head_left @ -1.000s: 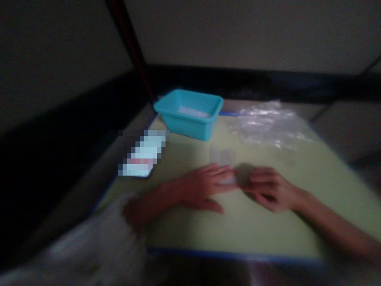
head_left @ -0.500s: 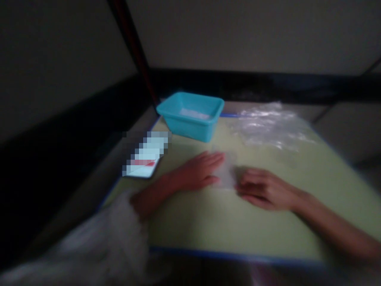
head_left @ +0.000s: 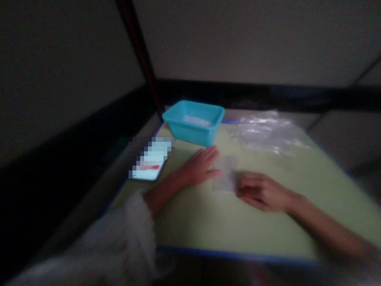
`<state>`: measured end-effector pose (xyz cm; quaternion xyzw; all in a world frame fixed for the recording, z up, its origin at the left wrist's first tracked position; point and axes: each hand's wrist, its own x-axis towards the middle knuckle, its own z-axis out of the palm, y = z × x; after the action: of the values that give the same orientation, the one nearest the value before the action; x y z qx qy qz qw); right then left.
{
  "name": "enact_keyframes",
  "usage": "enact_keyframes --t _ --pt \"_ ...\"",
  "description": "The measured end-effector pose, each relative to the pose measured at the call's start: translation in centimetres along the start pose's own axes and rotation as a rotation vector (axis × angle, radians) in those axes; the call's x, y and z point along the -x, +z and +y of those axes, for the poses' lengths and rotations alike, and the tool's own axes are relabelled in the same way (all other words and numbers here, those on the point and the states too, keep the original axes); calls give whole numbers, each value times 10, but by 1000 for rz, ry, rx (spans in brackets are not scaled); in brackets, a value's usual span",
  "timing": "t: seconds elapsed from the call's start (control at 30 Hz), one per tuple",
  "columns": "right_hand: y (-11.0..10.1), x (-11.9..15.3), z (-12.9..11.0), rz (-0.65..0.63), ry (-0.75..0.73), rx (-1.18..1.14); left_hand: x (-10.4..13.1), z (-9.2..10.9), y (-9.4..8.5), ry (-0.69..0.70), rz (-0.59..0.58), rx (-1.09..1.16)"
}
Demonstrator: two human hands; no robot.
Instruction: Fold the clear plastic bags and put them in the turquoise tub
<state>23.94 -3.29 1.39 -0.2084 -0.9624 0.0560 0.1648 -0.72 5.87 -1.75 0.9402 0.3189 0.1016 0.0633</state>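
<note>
A small clear plastic bag (head_left: 225, 178) lies flat near the middle of the yellow-green table (head_left: 208, 222). My left hand (head_left: 202, 166) is at its left edge, fingers stretched out and thumb apart, holding nothing. On the bag's right side, my right hand (head_left: 260, 191) has its fingers curled together at the bag's edge; what they pinch, if anything, is too blurred to make out.
A turquoise basket (head_left: 192, 133) with something whitish inside stands at the back left. Crumpled clear plastic bags (head_left: 268, 133) lie at the back right. A phone with a lit screen (head_left: 149, 171) rests at the left edge. Walls rise behind and left.
My left hand has lifted off the small bag and shifted slightly to its upper left, uncovering more of it. My right hand stays at the bag's right edge. The view has tilted slightly.
</note>
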Motion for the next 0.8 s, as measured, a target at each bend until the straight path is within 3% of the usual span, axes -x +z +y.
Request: enact_keyframes --t 0.1,0.37,0.57,0.8 --pt "3 2 0 38 9 59 8 1 -6 43 73 27" --pt "3 3 -2 104 -10 304 34 24 -29 404 204 -7" --pt "2 0 -8 111 -16 338 30 30 -32 469 120 -9" --pt "1 -2 -11 75 -10 315 29 27 -35 429 48 82"
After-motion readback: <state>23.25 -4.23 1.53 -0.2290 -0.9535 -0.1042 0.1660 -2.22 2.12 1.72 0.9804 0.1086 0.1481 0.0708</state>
